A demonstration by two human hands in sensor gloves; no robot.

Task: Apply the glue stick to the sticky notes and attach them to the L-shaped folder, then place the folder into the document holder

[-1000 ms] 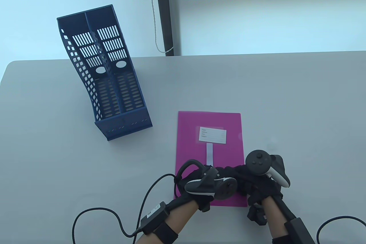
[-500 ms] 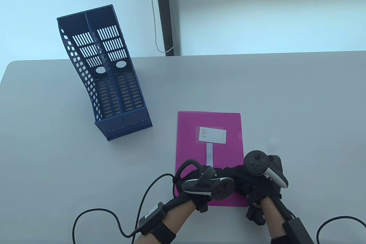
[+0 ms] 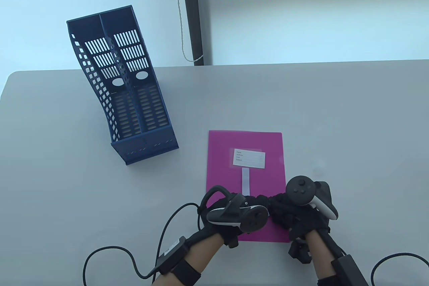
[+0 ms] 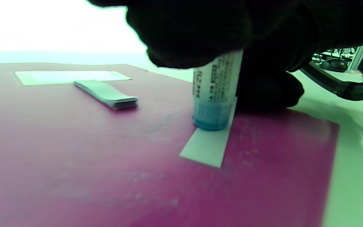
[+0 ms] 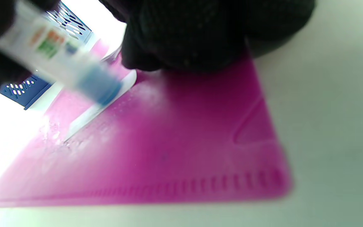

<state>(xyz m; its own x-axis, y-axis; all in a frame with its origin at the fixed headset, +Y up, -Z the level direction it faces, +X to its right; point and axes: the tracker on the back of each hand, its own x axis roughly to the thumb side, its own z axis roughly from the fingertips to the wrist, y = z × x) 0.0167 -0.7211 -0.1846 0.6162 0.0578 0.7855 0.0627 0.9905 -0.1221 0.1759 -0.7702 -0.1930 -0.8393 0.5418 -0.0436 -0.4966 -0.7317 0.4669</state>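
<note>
A magenta L-shaped folder (image 3: 264,141) lies flat on the table, with a white label (image 3: 249,159) and a pad of sticky notes (image 3: 245,181) on it. My left hand (image 3: 236,214) grips a white glue stick (image 4: 216,85). Its blue tip is pressed down on a single loose sticky note strip (image 4: 208,146) lying on the folder (image 4: 74,157). My right hand (image 3: 290,210) is beside it, and its fingers (image 5: 181,41) press down on the far end of the strip (image 5: 90,115). In the right wrist view the glue stick (image 5: 58,60) is blurred.
A blue two-slot document holder (image 3: 124,88) lies tipped back at the table's far left, its openings facing up and away. Glove cables (image 3: 110,252) trail over the near edge. The grey table (image 3: 335,115) shows bare to the right of the folder.
My left hand has slid a little to the left and towards me with the glue stick. The right hand has barely shifted. Folder, pad and holder have not moved.
</note>
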